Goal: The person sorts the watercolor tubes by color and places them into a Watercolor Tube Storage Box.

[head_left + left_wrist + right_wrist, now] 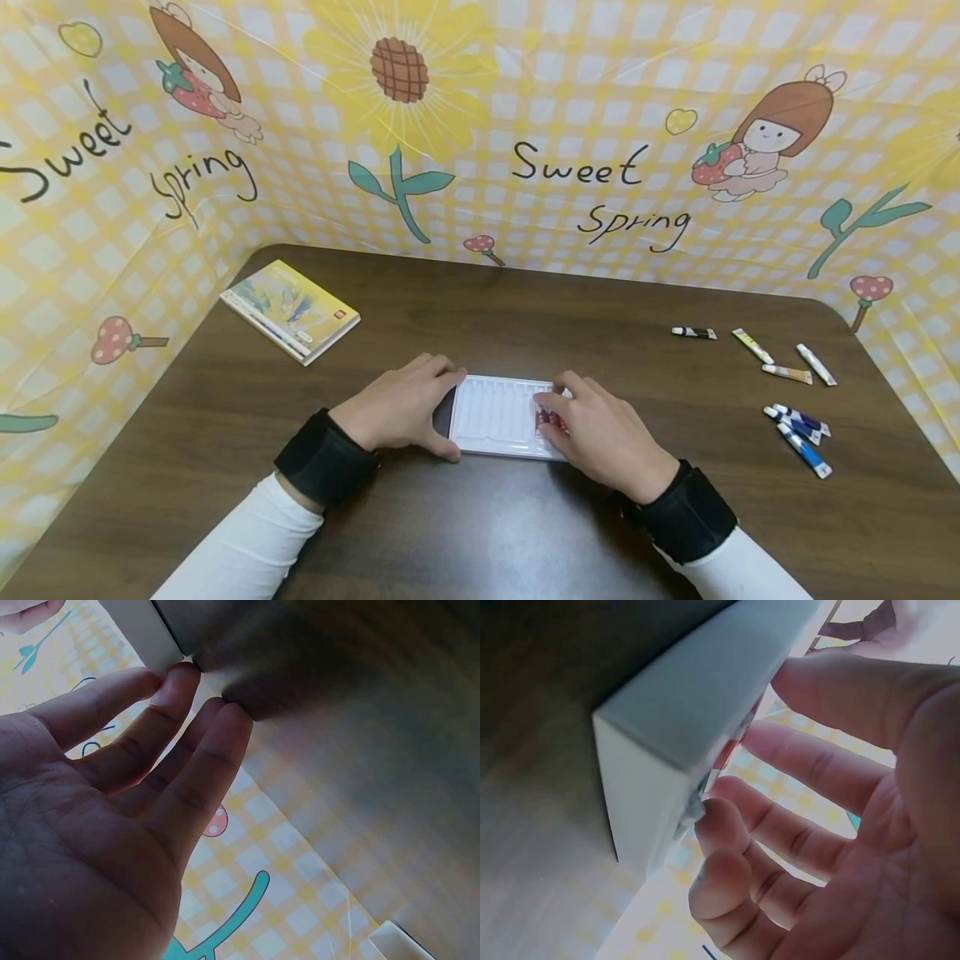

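A white plastic tray (495,414) with ribbed slots lies on the table before me. At its right end are several red paint tubes (542,412), partly covered by my right hand (611,429). The thumb and forefinger of that hand pinch one red tube at the slots; the right wrist view shows a bit of red (726,754) by the fingertips at the tray's rim. My left hand (401,407) holds the tray's left end, thumb at the near corner, forefinger at the far one. In the left wrist view its other fingers (217,750) reach down to the tabletop.
A thick yellow-covered pad (292,308) lies at the back left. On the right are scattered paint tubes: black (693,333), yellow (752,346), orange (787,374), white (816,365) and several blue ones, one bright blue (804,450). A patterned cloth (480,125) hangs behind the table.
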### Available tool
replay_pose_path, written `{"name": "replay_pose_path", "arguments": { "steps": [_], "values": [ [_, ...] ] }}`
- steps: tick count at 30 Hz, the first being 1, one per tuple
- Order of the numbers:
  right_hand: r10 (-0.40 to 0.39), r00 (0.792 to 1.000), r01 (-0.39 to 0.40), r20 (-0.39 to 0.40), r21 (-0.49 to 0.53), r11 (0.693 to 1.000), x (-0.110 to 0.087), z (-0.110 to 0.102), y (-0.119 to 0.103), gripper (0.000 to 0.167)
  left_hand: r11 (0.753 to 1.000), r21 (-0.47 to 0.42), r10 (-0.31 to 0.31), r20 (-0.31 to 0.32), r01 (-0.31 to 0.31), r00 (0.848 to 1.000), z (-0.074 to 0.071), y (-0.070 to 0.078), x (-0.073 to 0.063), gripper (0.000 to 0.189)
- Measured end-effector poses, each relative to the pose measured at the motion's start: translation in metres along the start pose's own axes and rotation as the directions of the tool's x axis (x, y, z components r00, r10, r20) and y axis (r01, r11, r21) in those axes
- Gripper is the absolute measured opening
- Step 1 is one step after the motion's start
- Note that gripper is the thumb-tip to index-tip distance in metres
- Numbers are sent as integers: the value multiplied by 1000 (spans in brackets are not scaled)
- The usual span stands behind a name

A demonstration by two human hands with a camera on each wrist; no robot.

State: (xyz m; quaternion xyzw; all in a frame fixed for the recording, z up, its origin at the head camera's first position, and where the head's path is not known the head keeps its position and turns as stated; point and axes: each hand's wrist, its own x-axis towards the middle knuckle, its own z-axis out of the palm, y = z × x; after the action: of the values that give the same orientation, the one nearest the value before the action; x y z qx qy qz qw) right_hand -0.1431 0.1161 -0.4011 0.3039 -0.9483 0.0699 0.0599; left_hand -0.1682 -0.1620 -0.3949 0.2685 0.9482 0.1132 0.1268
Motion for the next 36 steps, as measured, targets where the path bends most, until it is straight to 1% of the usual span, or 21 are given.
{"name": "replay_pose_path", "arguments": {
  "steps": [6,12,17,22,26,31,36],
  "values": [
    [-10,1000,10,2,-31,999,1,-1,-1,33,1000,0,2,-9,-2,1000,0,-1,1,105],
    [-24,1000,24,-5,-45,999,0,1,-2,30,1000,-14,-3,-12,3,1000,4,-1,-1,104],
    [-1,1000,1,-7,-30,1000,-1,1,-2,31,1000,-13,-2,-15,2,1000,4,-1,-2,104],
    [5,1000,-5,-10,-23,1000,-1,0,-1,31,1000,-16,-1,-11,0,1000,3,0,-2,104],
    [21,1000,-22,-10,-19,1000,-2,-1,0,35,1000,-14,4,-13,-4,1000,2,0,-2,103],
    [35,999,-35,-37,-13,999,-2,-2,1,37,1000,-9,4,-15,-4,1000,1,0,-1,104],
    [48,999,-48,-22,-2,999,-1,-5,4,36,1000,-5,2,-13,-2,1000,1,0,-1,104]
  ]
}}
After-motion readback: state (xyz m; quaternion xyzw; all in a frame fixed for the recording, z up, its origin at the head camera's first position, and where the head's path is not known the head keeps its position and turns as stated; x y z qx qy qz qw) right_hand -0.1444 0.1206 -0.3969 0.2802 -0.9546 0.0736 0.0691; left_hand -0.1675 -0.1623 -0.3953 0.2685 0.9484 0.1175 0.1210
